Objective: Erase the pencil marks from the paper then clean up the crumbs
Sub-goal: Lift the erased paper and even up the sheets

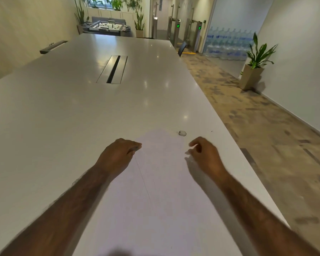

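Observation:
A white sheet of paper [161, 182] lies on the long white table [63, 117] right in front of me, with a faint pencil line running down its left part. A small round whitish eraser [182, 133] rests on the table just past the paper's far right corner. My left hand [118, 156] lies on the paper's left edge with its fingers curled; whether it holds anything is unclear. My right hand [205, 154] hovers at the paper's right edge, fingers loosely bent and empty, a short way below the eraser.
A cable slot [112, 69] is set into the table's middle. The table's right edge drops to patterned carpet [266, 135]. A tiny dark speck [211, 131] sits right of the eraser. A potted plant [255, 71] stands by the right wall.

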Action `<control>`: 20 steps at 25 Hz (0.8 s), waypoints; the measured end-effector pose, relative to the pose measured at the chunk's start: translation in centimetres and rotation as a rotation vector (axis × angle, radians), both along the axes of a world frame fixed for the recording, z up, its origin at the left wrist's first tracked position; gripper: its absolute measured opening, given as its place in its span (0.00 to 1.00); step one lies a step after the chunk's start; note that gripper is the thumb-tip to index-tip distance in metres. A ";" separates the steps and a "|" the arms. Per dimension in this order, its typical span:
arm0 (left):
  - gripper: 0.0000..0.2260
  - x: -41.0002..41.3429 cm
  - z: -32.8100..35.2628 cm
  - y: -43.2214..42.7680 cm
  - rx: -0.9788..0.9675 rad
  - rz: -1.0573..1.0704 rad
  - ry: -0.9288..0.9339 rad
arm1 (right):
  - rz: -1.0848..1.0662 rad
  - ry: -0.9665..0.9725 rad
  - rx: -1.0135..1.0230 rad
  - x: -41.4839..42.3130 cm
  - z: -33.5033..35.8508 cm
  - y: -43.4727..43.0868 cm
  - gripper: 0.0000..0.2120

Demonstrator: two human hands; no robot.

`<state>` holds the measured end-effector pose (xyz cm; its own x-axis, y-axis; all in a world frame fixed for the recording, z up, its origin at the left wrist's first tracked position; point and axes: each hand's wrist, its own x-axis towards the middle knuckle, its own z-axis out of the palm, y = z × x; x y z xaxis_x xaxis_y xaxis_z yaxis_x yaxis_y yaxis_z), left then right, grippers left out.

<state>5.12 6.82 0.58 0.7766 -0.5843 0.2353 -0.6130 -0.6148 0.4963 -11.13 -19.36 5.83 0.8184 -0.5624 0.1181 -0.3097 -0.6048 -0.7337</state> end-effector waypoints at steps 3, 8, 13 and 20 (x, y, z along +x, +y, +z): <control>0.18 0.7 0.3 -1.0 -0.110 0.056 0.124 | 0.197 -0.037 0.225 -0.3 -1.7 6.2 0.08; 0.18 2.0 -0.2 -1.2 -0.134 0.023 0.191 | 0.180 -0.038 0.246 -0.8 -3.4 7.8 0.11; 0.18 3.1 -0.4 -1.9 -0.010 0.028 0.063 | 0.187 -0.010 0.096 -0.7 -4.3 8.0 0.09; 0.09 0.4 3.4 -3.5 -0.253 0.055 0.101 | 0.172 -0.031 0.093 -1.0 -4.9 8.3 0.08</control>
